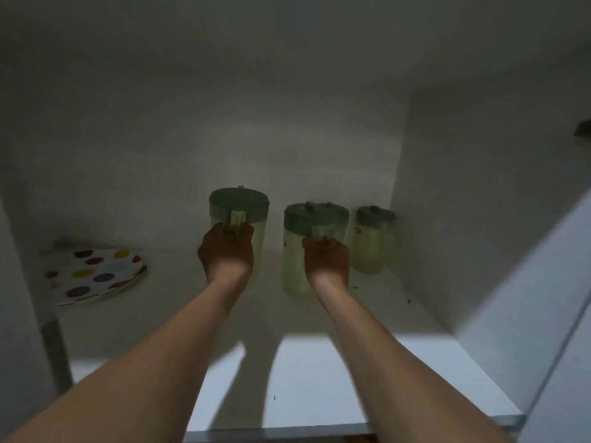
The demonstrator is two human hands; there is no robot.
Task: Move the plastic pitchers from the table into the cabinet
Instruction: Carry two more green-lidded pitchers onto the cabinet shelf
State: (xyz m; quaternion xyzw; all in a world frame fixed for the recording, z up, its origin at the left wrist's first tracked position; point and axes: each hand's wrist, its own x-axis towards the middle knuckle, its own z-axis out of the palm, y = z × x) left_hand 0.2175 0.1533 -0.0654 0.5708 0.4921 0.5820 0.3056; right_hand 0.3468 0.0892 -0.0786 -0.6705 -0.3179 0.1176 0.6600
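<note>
Fingers of left hand and right hand, wrapped round pitcher handles, vanish behind dim knuckles.

The white cabinet shelf is dim at the back and bright at the front edge. Three clear plastic pitchers with green lids stand on it: the left pitcher, the middle pitcher, and the small pitcher near the right wall. A spotted plate, maybe a small stack, lies at the left. A few dark specks dot the shelf.
</note>
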